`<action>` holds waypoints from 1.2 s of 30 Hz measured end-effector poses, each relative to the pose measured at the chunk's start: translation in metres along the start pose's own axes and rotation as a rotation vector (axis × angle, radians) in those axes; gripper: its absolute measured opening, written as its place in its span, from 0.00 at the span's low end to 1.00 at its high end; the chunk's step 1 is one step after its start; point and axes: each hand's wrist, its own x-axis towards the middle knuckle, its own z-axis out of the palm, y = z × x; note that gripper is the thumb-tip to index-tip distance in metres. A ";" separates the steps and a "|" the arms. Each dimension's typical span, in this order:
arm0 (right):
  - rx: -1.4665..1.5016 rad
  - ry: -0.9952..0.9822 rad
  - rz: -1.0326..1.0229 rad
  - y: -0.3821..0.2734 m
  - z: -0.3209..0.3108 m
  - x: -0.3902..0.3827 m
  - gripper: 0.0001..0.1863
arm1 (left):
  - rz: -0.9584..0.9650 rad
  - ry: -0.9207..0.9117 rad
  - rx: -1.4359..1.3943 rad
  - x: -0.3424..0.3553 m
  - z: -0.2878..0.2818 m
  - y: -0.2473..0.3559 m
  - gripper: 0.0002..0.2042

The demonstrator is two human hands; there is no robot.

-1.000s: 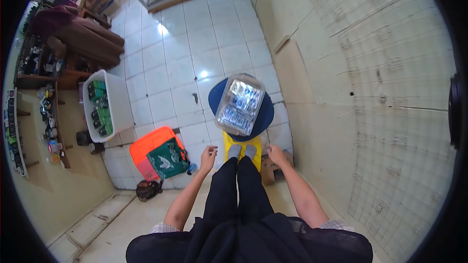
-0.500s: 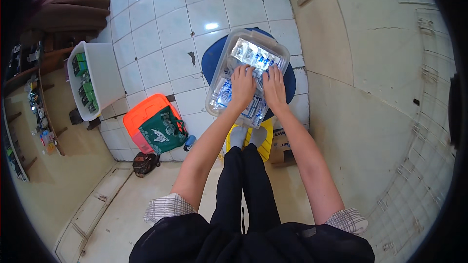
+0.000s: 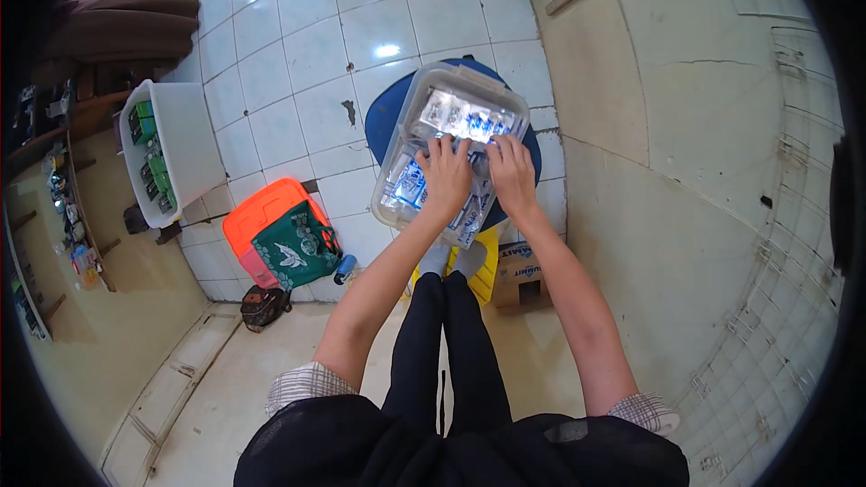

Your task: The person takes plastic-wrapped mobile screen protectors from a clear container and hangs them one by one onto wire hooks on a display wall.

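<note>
Clear plastic forms the box (image 3: 475, 83) around the left grip (image 3: 446, 182) and right grip (image 3: 513, 177), with blue-and-white packets (image 3: 410, 186) lying beneath and beside them. The left grip's bent fingers are spread over the packets; the right grip curls just beside it; I cannot tell whether either is closed on one. Silvery packets (image 3: 453, 114) lie just beyond both, a blue seat (image 3: 385, 117) stands beneath the box, and a green bag (image 3: 302, 251) sits well to their left.
</note>
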 end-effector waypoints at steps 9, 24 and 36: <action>0.114 0.202 0.018 -0.061 -0.144 0.011 0.12 | 0.232 0.273 -0.293 -0.015 -0.132 0.020 0.05; 0.702 0.529 0.240 -0.187 -0.481 -0.028 0.32 | 0.560 0.222 -1.143 -0.107 -0.476 0.183 0.07; 0.572 1.231 0.412 -0.217 -0.686 -0.152 0.14 | 1.395 0.478 -0.723 -0.196 -0.588 0.322 0.19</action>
